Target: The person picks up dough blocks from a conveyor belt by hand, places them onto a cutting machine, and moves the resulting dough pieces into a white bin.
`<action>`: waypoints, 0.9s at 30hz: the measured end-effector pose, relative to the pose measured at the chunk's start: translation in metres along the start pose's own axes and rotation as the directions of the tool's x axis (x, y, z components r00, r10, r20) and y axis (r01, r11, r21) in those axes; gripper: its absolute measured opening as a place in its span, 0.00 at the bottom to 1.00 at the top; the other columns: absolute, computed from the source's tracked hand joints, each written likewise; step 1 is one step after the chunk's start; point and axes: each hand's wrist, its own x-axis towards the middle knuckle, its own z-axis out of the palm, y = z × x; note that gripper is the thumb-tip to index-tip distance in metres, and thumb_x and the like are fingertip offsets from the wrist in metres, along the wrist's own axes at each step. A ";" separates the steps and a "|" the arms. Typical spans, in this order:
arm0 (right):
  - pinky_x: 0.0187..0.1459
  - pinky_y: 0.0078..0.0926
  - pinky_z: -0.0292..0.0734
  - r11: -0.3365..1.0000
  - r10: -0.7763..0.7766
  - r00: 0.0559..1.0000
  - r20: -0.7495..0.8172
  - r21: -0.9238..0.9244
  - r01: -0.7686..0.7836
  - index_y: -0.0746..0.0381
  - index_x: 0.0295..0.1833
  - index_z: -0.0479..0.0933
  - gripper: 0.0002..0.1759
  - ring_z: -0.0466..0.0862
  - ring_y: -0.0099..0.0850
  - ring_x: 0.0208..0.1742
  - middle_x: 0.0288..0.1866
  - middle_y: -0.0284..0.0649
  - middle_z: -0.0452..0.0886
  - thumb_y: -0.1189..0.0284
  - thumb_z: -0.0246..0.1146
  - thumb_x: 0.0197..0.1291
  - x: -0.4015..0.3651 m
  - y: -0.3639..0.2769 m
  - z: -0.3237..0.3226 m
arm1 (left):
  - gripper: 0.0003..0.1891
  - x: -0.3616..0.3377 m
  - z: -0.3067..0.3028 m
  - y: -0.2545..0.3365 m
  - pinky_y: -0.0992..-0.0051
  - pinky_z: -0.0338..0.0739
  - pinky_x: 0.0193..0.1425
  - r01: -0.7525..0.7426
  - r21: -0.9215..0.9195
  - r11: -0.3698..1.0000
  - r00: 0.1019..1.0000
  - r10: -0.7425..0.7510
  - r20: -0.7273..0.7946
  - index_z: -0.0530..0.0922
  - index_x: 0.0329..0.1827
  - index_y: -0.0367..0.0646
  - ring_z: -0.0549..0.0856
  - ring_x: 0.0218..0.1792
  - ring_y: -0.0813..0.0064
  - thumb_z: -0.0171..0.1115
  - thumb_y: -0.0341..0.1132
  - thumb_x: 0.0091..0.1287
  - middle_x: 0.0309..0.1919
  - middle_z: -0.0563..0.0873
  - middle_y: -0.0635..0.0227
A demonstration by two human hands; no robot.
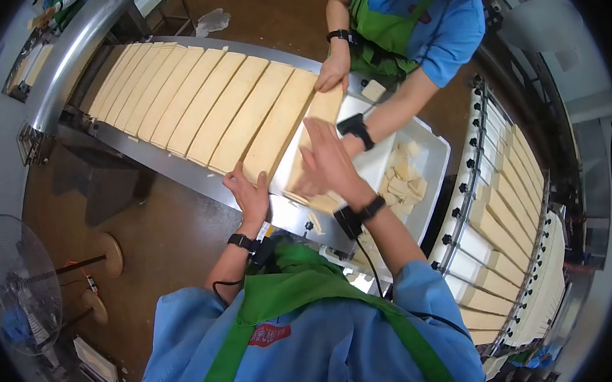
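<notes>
My left hand (251, 198) is at the near end of a long pale dough strip (280, 125), with the thumb and fingers closed about that end. This strip is the last in the row on the belt. My right hand (329, 162) is over another dough strip (301, 177) lying across a white surface to the right. Blur and the angle hide how its fingers meet that strip. A co-worker's hand (334, 70) touches the far ends of the strips. The co-worker's other hand is mostly hidden behind my right hand.
More dough strips (189, 89) lie side by side along the conveyor, which leads from a metal machine hood (73, 55). A white bin (437, 155) holds broken dough pieces (401, 184). On the right, another conveyor (473, 147) carries strips. A fan (18, 282) stands at left.
</notes>
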 end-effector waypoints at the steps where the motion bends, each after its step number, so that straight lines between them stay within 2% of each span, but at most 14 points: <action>1: 0.71 0.46 0.63 1.000 0.010 0.999 -0.048 0.009 -0.010 0.74 0.68 0.66 0.33 0.71 0.56 0.66 0.64 0.62 0.71 0.75 0.66 0.58 0.020 -0.001 0.001 | 0.38 -0.004 -0.004 0.006 0.55 0.66 0.69 0.009 0.019 1.000 1.000 -0.010 0.020 0.62 0.72 0.34 0.70 0.62 0.45 0.71 0.39 0.62 0.57 0.66 0.44; 2: 0.66 0.44 0.68 0.999 0.047 0.996 -0.074 -0.015 -0.048 0.74 0.63 0.69 0.30 0.72 0.55 0.63 0.60 0.60 0.74 0.76 0.67 0.56 0.037 0.004 0.007 | 0.38 -0.008 -0.009 0.011 0.56 0.69 0.67 0.016 0.041 0.999 0.999 -0.017 0.039 0.64 0.71 0.34 0.72 0.60 0.44 0.71 0.38 0.61 0.57 0.66 0.44; 3: 0.65 0.43 0.69 0.998 0.028 0.990 -0.139 -0.052 -0.035 0.74 0.61 0.71 0.28 0.73 0.53 0.62 0.59 0.58 0.74 0.74 0.67 0.56 0.117 0.009 0.037 | 0.37 0.061 -0.031 0.006 0.56 0.70 0.66 -0.045 0.090 0.995 0.999 0.046 -0.003 0.64 0.70 0.34 0.73 0.60 0.44 0.72 0.38 0.61 0.57 0.65 0.44; 4: 0.63 0.43 0.70 0.990 0.042 0.990 -0.136 -0.127 -0.059 0.73 0.59 0.73 0.26 0.73 0.51 0.60 0.58 0.55 0.75 0.73 0.66 0.56 0.140 0.020 0.045 | 0.37 0.063 -0.036 0.012 0.56 0.72 0.65 -0.048 0.102 0.994 0.999 0.048 0.005 0.64 0.70 0.34 0.73 0.59 0.43 0.72 0.38 0.61 0.57 0.65 0.43; 8: 0.61 0.42 0.69 0.883 0.195 0.975 -0.103 -0.414 -0.220 0.69 0.54 0.78 0.23 0.74 0.45 0.59 0.56 0.49 0.76 0.65 0.65 0.58 0.189 0.087 0.060 | 0.39 0.057 -0.026 0.032 0.55 0.74 0.62 -0.032 0.127 0.991 0.999 0.026 0.043 0.63 0.70 0.34 0.74 0.57 0.42 0.73 0.38 0.59 0.57 0.65 0.45; 11: 0.61 0.43 0.66 0.838 0.212 0.977 -0.035 -0.508 -0.200 0.65 0.54 0.80 0.23 0.73 0.41 0.61 0.57 0.46 0.76 0.61 0.64 0.58 0.194 0.109 0.058 | 0.42 0.054 -0.025 0.040 0.55 0.74 0.62 -0.007 0.137 0.991 0.998 -0.001 0.064 0.61 0.71 0.35 0.73 0.58 0.42 0.75 0.38 0.57 0.57 0.65 0.45; 12: 0.61 0.46 0.64 0.846 0.233 0.972 0.024 -0.498 -0.190 0.63 0.55 0.80 0.24 0.72 0.40 0.62 0.58 0.45 0.76 0.59 0.64 0.59 0.196 0.112 0.059 | 0.42 0.053 -0.025 0.041 0.55 0.74 0.62 -0.011 0.140 0.990 0.998 0.001 0.067 0.61 0.72 0.35 0.73 0.58 0.42 0.76 0.38 0.56 0.57 0.65 0.46; 18: 0.59 0.50 0.63 0.849 0.310 0.950 -0.045 -0.437 -0.297 0.62 0.56 0.79 0.25 0.71 0.41 0.63 0.59 0.44 0.75 0.58 0.65 0.58 0.201 0.115 0.054 | 0.44 0.051 -0.023 0.048 0.55 0.74 0.61 -0.013 0.166 0.986 0.995 -0.003 0.097 0.61 0.72 0.36 0.74 0.58 0.43 0.77 0.37 0.55 0.58 0.66 0.45; 21: 0.59 0.51 0.64 0.848 0.356 0.935 -0.013 -0.416 -0.328 0.63 0.58 0.78 0.28 0.73 0.41 0.61 0.57 0.44 0.76 0.56 0.66 0.58 0.202 0.113 0.056 | 0.44 0.052 -0.024 0.050 0.55 0.73 0.61 -0.007 0.184 0.983 0.992 -0.016 0.125 0.61 0.72 0.36 0.74 0.58 0.43 0.77 0.37 0.55 0.58 0.66 0.45; 24: 0.58 0.53 0.65 0.879 0.363 0.930 0.056 -0.352 -0.322 0.62 0.60 0.77 0.31 0.75 0.42 0.61 0.56 0.44 0.77 0.54 0.67 0.56 0.205 0.120 0.059 | 0.45 0.052 -0.023 0.054 0.53 0.72 0.62 -0.010 0.204 0.979 0.991 -0.018 0.134 0.61 0.72 0.36 0.73 0.58 0.42 0.78 0.37 0.54 0.59 0.66 0.45; 27: 0.59 0.54 0.68 0.917 0.316 0.949 -0.002 -0.258 -0.306 0.61 0.60 0.79 0.31 0.77 0.43 0.62 0.58 0.46 0.80 0.53 0.68 0.56 0.191 0.124 0.059 | 0.45 0.049 -0.017 0.057 0.51 0.70 0.62 -0.033 0.218 0.975 0.993 0.008 0.117 0.63 0.72 0.38 0.72 0.59 0.43 0.79 0.37 0.52 0.59 0.66 0.45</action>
